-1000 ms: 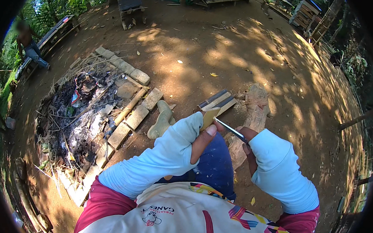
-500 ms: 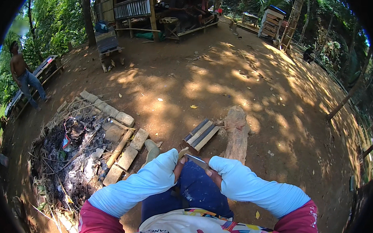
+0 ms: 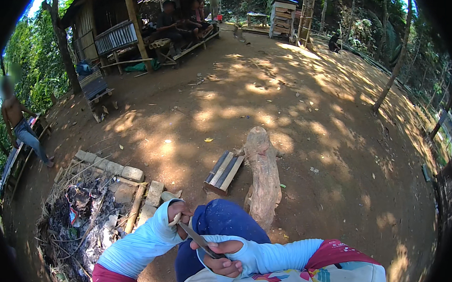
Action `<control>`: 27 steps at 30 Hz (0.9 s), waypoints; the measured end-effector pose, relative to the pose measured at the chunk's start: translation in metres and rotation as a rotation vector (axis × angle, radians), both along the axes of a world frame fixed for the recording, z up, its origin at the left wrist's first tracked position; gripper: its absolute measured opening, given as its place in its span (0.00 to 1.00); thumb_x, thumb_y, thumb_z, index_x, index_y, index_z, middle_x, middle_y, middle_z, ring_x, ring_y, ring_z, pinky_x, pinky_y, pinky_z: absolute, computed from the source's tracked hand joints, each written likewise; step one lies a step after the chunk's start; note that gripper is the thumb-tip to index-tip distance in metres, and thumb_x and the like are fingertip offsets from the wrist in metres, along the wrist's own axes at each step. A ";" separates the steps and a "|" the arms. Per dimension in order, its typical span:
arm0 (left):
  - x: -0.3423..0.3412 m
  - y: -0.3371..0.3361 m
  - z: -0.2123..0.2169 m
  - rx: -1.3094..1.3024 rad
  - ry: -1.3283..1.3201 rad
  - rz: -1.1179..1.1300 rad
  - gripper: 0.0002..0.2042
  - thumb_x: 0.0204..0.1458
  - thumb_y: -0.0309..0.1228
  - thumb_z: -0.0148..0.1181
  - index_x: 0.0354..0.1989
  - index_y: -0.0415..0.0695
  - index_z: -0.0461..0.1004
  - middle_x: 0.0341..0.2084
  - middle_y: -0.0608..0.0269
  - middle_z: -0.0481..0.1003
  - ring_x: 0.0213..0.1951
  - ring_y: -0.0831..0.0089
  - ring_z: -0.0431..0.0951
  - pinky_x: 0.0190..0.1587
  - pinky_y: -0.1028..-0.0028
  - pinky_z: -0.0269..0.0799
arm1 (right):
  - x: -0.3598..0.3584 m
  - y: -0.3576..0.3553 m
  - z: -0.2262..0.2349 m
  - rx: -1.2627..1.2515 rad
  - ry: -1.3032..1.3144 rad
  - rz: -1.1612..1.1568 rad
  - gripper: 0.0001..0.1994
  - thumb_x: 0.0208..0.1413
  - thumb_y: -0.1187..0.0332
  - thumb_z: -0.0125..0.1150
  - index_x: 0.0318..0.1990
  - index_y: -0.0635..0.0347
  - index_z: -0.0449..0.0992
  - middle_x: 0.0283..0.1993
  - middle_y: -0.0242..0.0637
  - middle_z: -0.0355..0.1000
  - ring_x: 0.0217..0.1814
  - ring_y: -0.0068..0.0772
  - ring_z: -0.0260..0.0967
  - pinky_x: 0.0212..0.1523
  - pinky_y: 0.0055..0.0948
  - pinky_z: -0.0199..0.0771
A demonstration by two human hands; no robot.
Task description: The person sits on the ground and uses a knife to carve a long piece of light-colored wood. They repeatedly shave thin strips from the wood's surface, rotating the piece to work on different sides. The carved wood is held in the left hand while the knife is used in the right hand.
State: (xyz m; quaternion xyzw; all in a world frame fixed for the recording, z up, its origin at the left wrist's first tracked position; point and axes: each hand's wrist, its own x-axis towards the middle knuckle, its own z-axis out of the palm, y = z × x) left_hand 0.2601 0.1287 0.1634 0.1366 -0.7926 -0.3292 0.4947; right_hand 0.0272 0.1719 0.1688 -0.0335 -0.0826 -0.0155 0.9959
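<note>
My right hand (image 3: pixel 223 258) is wrapped around a knife's handle, close to my body. The knife (image 3: pixel 196 236) points up and left, its blade reaching my left hand. My left hand (image 3: pixel 181 211) is closed on a small pale, curved piece (image 3: pixel 175 220) that looks like wood or bamboo. The blade tip lies against or very near this piece; the fingers partly hide the contact. Both hands are above my blue-trousered legs.
A low bamboo stool (image 3: pixel 224 170) and a thick log (image 3: pixel 263 178) lie just ahead. An ash pit (image 3: pixel 86 220) edged with blocks (image 3: pixel 132 174) is at my left. A person (image 3: pixel 22 125) stands at the far left; others sit by a bamboo hut (image 3: pixel 116 37).
My view has swung to the right. Both hands have come lower and nearer my body, and my right hand has turned so its curled fingers show. The knife and pale piece stay in hand.
</note>
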 end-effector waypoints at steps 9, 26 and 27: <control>0.005 -0.040 -0.049 -0.310 0.115 -0.134 0.12 0.53 0.25 0.56 0.46 0.39 0.67 0.18 0.65 0.67 0.18 0.68 0.65 0.23 0.68 0.58 | -0.003 0.006 -0.003 0.074 -0.067 0.124 0.14 0.71 0.58 0.40 0.56 0.54 0.60 0.19 0.28 0.55 0.11 0.16 0.53 0.08 0.18 0.52; -0.013 0.000 -0.082 0.380 -0.494 0.824 0.05 0.62 0.27 0.50 0.41 0.39 0.68 0.24 0.54 0.71 0.24 0.63 0.70 0.28 0.66 0.65 | -0.016 -0.091 -0.049 -1.745 0.997 -0.494 0.09 0.61 0.67 0.52 0.44 0.60 0.73 0.35 0.45 0.74 0.34 0.44 0.73 0.34 0.37 0.74; -0.010 -0.001 -0.086 0.392 -0.530 0.807 0.05 0.62 0.27 0.49 0.41 0.39 0.69 0.25 0.56 0.71 0.25 0.64 0.70 0.29 0.66 0.66 | -0.021 -0.095 -0.052 -2.093 1.002 -0.543 0.09 0.59 0.67 0.52 0.43 0.61 0.74 0.35 0.46 0.74 0.34 0.43 0.74 0.34 0.36 0.75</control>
